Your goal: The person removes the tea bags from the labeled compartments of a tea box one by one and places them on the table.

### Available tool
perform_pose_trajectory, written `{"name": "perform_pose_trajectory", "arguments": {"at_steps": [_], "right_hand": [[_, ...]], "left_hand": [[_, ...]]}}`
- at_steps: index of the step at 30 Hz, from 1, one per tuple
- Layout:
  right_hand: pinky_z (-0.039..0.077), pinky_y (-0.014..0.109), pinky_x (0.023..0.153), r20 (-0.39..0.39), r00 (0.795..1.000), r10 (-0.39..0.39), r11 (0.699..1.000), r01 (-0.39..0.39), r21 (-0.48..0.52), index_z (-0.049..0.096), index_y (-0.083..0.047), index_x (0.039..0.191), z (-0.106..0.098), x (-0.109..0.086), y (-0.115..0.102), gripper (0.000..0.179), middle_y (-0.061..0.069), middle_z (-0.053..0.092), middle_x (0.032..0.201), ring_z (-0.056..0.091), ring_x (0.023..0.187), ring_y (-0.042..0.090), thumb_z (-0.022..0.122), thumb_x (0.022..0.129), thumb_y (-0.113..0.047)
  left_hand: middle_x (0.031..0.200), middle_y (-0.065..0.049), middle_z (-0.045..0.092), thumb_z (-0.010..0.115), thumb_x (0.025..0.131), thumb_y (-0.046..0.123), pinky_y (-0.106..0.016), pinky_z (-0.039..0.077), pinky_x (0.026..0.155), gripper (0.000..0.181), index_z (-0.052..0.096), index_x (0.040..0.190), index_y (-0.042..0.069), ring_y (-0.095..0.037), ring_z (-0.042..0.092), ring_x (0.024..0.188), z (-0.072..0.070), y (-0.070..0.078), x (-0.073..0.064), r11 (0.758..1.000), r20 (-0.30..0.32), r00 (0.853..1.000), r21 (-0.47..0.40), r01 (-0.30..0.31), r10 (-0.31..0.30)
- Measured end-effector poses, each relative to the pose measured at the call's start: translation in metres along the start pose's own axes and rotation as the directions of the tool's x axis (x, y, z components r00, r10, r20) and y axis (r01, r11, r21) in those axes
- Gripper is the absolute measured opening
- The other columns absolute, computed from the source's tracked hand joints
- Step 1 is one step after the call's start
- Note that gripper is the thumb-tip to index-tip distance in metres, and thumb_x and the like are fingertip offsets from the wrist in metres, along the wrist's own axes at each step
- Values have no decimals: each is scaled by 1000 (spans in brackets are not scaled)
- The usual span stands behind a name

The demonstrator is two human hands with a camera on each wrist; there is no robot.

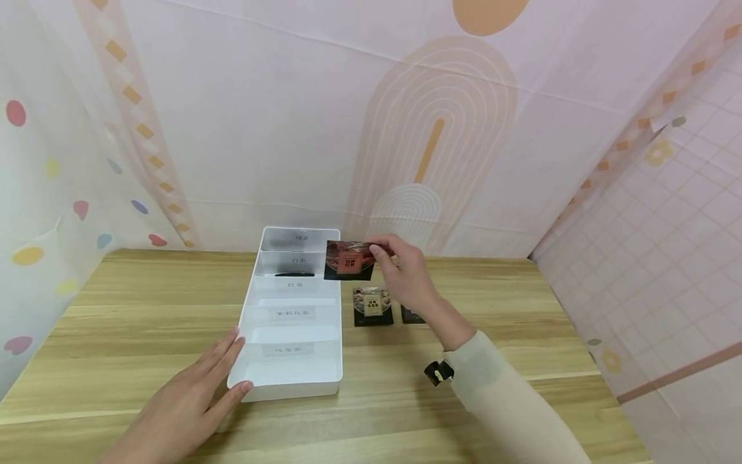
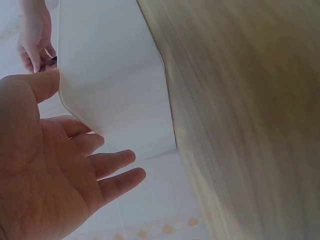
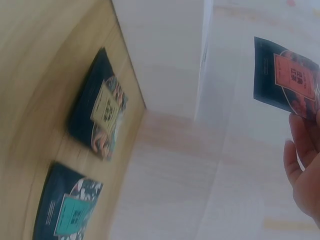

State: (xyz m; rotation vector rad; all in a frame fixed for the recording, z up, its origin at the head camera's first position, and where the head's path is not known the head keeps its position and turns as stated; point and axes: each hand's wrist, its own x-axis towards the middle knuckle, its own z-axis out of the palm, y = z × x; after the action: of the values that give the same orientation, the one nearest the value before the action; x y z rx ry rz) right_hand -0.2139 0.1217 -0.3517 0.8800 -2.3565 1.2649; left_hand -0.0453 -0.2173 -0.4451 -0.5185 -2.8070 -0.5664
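Note:
My right hand pinches a dark sachet with a red label by its edge, holding it up beside the right rim of a white divided box. In the right wrist view the red-labelled sachet faces the camera, upper right. My left hand rests against the box's near left corner, thumb at the front and fingers along the side. The left wrist view shows those fingers fairly straight, touching the white wall. Inside the second compartment from the back, a dark item shows at the bottom.
On the wooden table, right of the box, lie a sachet with a yellow label and one with a teal label, the latter partly behind my right arm in the head view. A patterned cloth hangs behind the table.

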Motion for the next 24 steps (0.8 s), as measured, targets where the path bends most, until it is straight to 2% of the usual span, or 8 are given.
{"name": "perform_pose_trajectory", "arguments": {"at_steps": [4, 6, 9, 11, 15, 19, 22, 24], "right_hand": [[53, 30, 71, -22, 1000, 8, 1000, -8, 4, 70, 3, 117, -8, -3, 8, 16, 13, 74, 102, 67, 89, 24, 59, 107, -4], [52, 30, 70, -26, 999, 25, 1000, -25, 10, 70, 3, 117, -12, -5, 11, 16, 12, 73, 101, 66, 88, 23, 59, 107, -4], [51, 30, 69, -33, 998, 49, 999, -49, 4, 70, 2, 118, -19, -8, 15, 16, 11, 73, 100, 65, 87, 22, 60, 107, -4], [51, 30, 69, -41, 997, 58, 998, -59, -6, 70, 2, 118, -24, -10, 18, 16, 12, 73, 100, 65, 86, 23, 60, 107, -4], [51, 31, 69, -58, 996, 70, 997, -73, -36, 70, 3, 118, -34, -15, 24, 16, 13, 73, 100, 66, 87, 27, 60, 107, -4], [50, 32, 69, -64, 992, 107, 993, -110, -42, 70, 3, 117, -42, -20, 29, 16, 13, 72, 100, 64, 87, 27, 58, 107, -4], [49, 32, 69, -68, 988, 140, 988, -143, -49, 69, 2, 116, -47, -24, 34, 16, 13, 72, 101, 63, 87, 25, 57, 108, -4], [49, 31, 69, -76, 984, 159, 985, -163, -55, 69, 2, 116, -51, -26, 38, 16, 14, 72, 101, 63, 87, 27, 57, 108, -5]], "left_hand": [[164, -10, 43, 73, 99, 40, -41, 43, 99, 72, 47, 158, 7, -36, 57, 134, 1, 0, -1, 1000, -11, 1000, -2, -5, 5], [164, -10, 43, 73, 100, 40, -29, 38, 109, 72, 47, 158, 7, -36, 57, 135, 1, -1, -1, 1000, -13, 1000, -9, -7, 7], [164, -10, 42, 72, 100, 39, -7, 18, 116, 72, 46, 158, 7, -37, 56, 135, 2, -1, -2, 1000, -16, 1000, -17, -14, 14], [164, -11, 42, 72, 100, 38, 3, 1, 109, 72, 46, 158, 6, -37, 56, 135, 2, -1, -2, 999, -20, 1000, -24, -22, 21], [165, -11, 42, 72, 100, 39, -5, 13, 116, 72, 45, 159, 7, -37, 55, 137, 1, -1, -1, 1000, -4, 1000, -22, -14, 14], [165, -12, 41, 72, 100, 41, -38, 43, 110, 72, 46, 158, 6, -38, 54, 138, -1, 0, 0, 1000, 21, 1000, -15, 1, -1], [164, -13, 42, 72, 100, 41, -52, 47, 99, 72, 48, 157, 6, -39, 55, 137, -1, 1, 1, 1000, 27, 1000, -13, 6, -5], [164, -13, 42, 72, 100, 41, -51, 48, 99, 72, 48, 157, 5, -39, 55, 137, -1, 1, 1, 1000, 26, 1000, -12, 7, -6]]}}
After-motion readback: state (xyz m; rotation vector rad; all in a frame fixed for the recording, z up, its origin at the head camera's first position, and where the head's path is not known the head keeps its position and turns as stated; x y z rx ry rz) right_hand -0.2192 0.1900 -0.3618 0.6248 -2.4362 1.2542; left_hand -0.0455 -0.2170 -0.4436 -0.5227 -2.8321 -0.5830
